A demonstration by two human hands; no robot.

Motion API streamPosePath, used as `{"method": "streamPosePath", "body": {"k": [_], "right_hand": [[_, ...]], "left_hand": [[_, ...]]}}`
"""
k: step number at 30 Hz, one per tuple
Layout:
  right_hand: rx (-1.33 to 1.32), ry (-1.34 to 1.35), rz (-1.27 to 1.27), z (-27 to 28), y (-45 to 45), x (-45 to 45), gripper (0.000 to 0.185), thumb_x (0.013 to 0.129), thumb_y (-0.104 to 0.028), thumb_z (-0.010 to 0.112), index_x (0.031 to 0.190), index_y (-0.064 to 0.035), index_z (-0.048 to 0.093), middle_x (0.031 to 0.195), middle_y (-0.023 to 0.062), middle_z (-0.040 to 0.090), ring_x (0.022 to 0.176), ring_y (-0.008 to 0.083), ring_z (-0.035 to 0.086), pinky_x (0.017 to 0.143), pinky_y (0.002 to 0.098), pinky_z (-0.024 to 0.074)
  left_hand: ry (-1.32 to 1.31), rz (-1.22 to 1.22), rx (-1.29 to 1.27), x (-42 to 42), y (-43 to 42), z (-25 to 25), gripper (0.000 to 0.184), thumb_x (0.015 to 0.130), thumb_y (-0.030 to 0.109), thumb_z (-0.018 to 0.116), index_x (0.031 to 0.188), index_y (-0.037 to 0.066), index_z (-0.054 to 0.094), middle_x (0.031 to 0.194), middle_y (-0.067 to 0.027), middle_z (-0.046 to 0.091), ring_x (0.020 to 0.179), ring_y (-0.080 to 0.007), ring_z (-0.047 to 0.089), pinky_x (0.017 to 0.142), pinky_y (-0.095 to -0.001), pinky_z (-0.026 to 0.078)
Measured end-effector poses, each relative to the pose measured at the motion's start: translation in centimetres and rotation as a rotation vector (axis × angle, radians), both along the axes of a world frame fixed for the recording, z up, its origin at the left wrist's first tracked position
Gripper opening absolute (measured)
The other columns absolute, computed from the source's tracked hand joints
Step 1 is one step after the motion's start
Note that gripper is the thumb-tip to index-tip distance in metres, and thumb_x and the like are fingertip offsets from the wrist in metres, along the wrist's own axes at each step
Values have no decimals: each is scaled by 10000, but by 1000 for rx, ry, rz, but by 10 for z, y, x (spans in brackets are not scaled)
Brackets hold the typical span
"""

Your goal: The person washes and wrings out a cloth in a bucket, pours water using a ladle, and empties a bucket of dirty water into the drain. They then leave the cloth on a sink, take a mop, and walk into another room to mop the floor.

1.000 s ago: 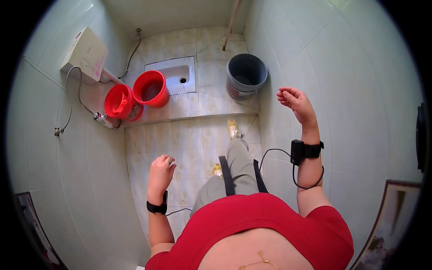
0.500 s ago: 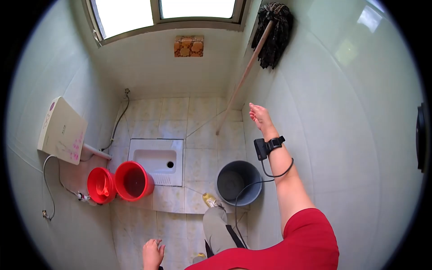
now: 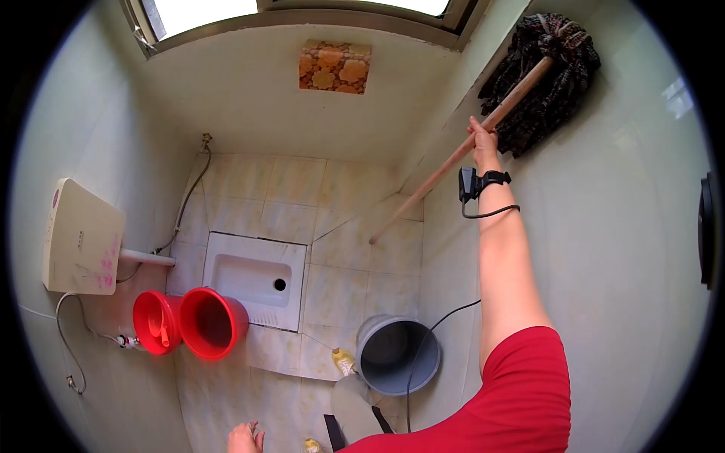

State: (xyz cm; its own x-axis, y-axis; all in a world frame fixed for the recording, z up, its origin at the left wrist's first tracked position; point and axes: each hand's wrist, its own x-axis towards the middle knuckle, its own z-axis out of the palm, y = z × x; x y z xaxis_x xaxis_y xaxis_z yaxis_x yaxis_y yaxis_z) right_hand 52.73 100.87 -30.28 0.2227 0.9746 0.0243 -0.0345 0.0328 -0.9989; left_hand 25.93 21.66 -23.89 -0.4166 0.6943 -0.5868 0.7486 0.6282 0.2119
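A mop (image 3: pixel 555 83) with a dark, shaggy head stands upside down in the corner, its head up against the right wall and its wooden handle slanting down to the floor. My right hand (image 3: pixel 484 140) is stretched out and closed around the handle, just below the head. Its fingers are partly hidden. A black device with a cable is strapped on the right wrist. Low in the view, my left hand (image 3: pixel 247 438) hangs over the floor with nothing in it, thumb and fingers a little apart, cut off by the lower edge.
A grey bucket (image 3: pixel 370 332) stands by my foot at the right wall. Two red buckets, one with dark contents (image 3: pixel 240 325) and one with a red dipper inside (image 3: pixel 140 325), sit left of the squat toilet (image 3: pixel 214 264). A white cistern (image 3: pixel 83 234) hangs on the left wall.
My right hand has moved up and forward onto the mop handle and closed on it. The view has come nearer to the mop. My left hand stays low.
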Motion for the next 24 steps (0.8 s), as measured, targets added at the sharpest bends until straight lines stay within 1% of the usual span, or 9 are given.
{"method": "streamPosePath", "body": {"k": [2,5,7,11,17,20,21,23,24], "right_hand": [[-98,34,-97,4,11,-8,326,714,-273,752,764,-14,561,625,36,544,602,146,545,639,313,429],[-121,-49,-377,16,-14,-39,222,746,-152,661,644,-29,506,581,43,517,454,152,496,469,297,429],[-53,-8,-335,22,-38,-50,211,740,-122,630,627,-15,487,589,55,520,439,154,500,452,293,434],[-102,245,-69,47,-105,-60,230,790,-97,590,628,-68,429,524,5,394,409,109,373,462,290,423],[-345,395,194,138,-202,-91,253,806,-103,560,627,-117,380,496,-44,330,412,85,343,481,250,397],[-464,421,221,148,-233,-108,274,802,-75,532,607,-135,349,493,-53,314,405,64,331,454,219,392],[-518,429,244,148,-243,-111,268,806,-75,521,608,-138,350,491,-53,315,402,65,342,443,223,396],[-590,399,269,164,-278,-128,259,805,-79,503,608,-140,347,482,-44,316,396,73,363,444,241,428],[-621,350,293,170,-300,-138,260,800,-84,507,608,-137,342,477,-37,322,393,81,364,460,247,442]], "left_hand": [[-4,-6,-18,-5,5,-9,261,811,158,577,1040,36,602,936,-203,596,892,-382,551,783,-436,458],[7,19,-70,-4,13,-5,279,808,170,590,1058,46,595,949,-207,594,891,-377,555,783,-438,460],[43,64,89,-4,16,5,324,723,155,678,1004,23,585,945,-122,578,921,-308,541,817,-397,431],[3,91,126,-22,27,32,681,663,208,748,1239,11,443,1219,-154,469,1139,-317,440,964,-411,357],[-33,67,187,-62,25,32,1319,429,502,820,1418,40,78,1456,-193,131,1373,-327,70,1113,-462,71],[229,210,464,-48,12,39,1017,521,440,801,1336,31,352,1327,-221,387,1275,-320,346,1055,-439,269],[255,271,450,-59,-8,48,1017,521,440,801,1336,31,352,1327,-221,387,1275,-320,346,1055,-439,269],[72,463,178,-76,-62,71,517,609,328,734,1037,55,632,940,-167,638,918,-283,616,813,-390,479],[81,549,159,-73,-92,84,517,609,328,734,1037,55,632,940,-167,638,918,-283,616,813,-390,479]]}}
